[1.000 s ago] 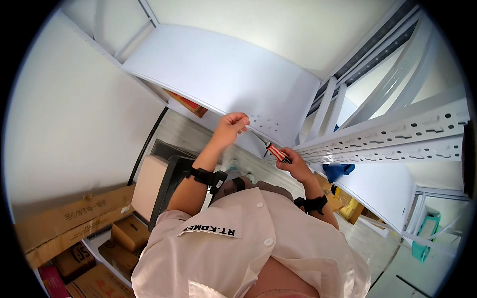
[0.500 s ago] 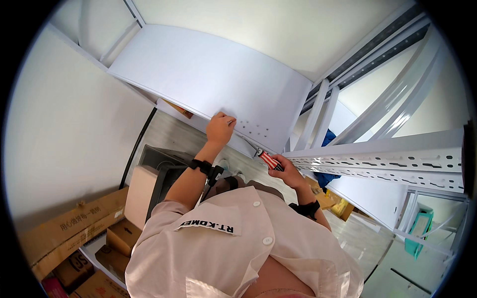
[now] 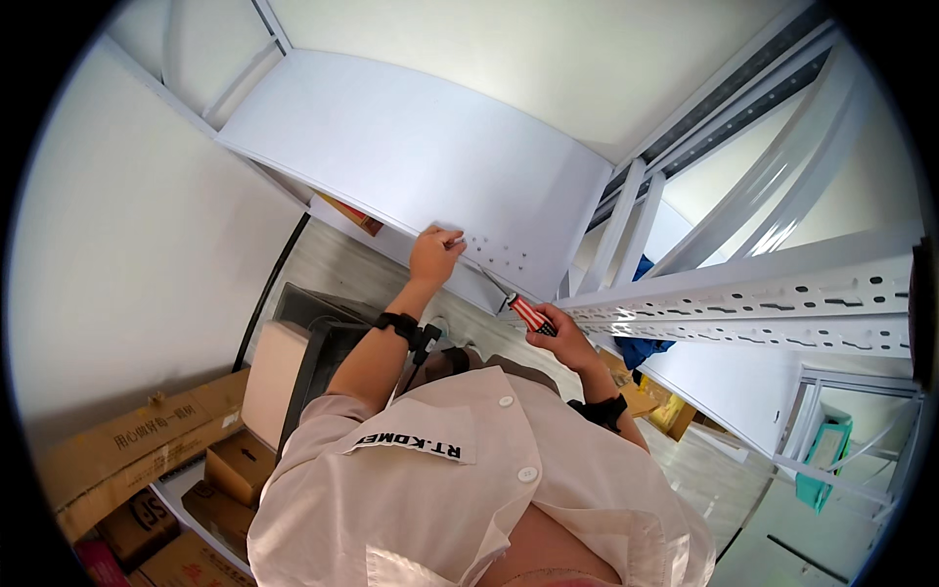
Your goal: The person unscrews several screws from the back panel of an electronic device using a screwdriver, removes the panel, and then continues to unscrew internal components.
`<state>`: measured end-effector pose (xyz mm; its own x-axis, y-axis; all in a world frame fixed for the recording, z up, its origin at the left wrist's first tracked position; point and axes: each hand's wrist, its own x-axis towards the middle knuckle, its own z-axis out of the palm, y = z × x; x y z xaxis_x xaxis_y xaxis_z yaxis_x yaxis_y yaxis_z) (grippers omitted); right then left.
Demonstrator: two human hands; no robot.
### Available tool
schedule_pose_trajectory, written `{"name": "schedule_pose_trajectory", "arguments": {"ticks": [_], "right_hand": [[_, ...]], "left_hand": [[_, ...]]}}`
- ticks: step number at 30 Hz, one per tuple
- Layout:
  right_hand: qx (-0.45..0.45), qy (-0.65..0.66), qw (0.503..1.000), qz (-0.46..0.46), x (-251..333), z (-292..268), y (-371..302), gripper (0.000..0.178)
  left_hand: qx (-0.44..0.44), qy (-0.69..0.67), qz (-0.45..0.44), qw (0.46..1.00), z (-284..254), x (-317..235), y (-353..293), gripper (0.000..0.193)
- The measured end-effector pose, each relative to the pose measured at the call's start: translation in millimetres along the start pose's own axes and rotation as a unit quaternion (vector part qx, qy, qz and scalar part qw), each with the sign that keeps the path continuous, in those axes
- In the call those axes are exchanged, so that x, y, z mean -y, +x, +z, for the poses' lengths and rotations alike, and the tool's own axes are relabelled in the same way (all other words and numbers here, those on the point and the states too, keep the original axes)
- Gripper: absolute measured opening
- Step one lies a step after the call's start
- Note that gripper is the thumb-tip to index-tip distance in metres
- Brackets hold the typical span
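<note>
My left hand [image 3: 433, 256] rests at the front edge of a white metal shelf [image 3: 391, 127]. Its thumb and fingertips are pinched on a small metal piece that looks like a screw. Just to the right, several small screws [image 3: 506, 248] stand in loose rows on the shelf. In my right hand [image 3: 565, 339] is a screwdriver [image 3: 531, 315] with a red, white and black handle. Its thin shaft points up and left toward the shelf edge, below the screws, and the tip is hard to make out.
White slotted uprights [image 3: 743, 305] and slanted rails of the rack run along the right. Cardboard boxes [image 3: 147, 440] are stacked at the lower left, beside a grey bin [image 3: 311, 342]. A teal container [image 3: 824, 460] sits at the far right, and blue cloth [image 3: 643, 350] lies behind the upright.
My left hand has shifted very slightly, with its fingertips still together near the screws. My right hand keeps hold of the screwdriver in almost the same place. The view has tilted a little.
</note>
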<state>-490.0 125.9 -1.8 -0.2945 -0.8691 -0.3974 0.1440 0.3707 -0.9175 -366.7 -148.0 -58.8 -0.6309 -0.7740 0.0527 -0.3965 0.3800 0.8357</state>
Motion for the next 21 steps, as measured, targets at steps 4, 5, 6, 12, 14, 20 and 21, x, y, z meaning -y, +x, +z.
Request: {"name": "schedule_pose_trajectory", "arguments": {"ticks": [4, 5, 6, 12, 14, 20, 21], "right_hand": [[0.009, 0.000, 1.000, 0.006, -4, 2, -4, 0.053], [0.011, 0.001, 1.000, 0.004, -6, 2, -5, 0.052], [0.017, 0.002, 1.000, 0.004, -8, 3, -5, 0.052], [0.038, -0.043, 0.998, -0.003, -6, 13, -4, 0.046], [0.055, -0.056, 0.997, -0.024, -6, 19, 1, 0.045], [0.105, 0.001, 0.994, -0.021, 6, 56, 3, 0.038], [0.112, 0.011, 0.993, -0.022, 2, 62, 3, 0.037]], "left_hand": [[-0.038, -0.012, 0.022, 0.999, -3, -2, -7, 0.034], [-0.049, -0.007, 0.021, 0.999, -5, -3, -10, 0.036], [-0.059, -0.017, 0.018, 0.998, -7, -3, -15, 0.036], [-0.084, -0.088, -0.026, 0.992, -30, -23, -53, 0.027], [-0.083, -0.087, -0.041, 0.992, -43, -25, -69, 0.026], [-0.095, -0.098, -0.079, 0.987, -77, -13, -122, 0.025], [-0.099, -0.102, -0.090, 0.986, -83, -10, -134, 0.024]]}}
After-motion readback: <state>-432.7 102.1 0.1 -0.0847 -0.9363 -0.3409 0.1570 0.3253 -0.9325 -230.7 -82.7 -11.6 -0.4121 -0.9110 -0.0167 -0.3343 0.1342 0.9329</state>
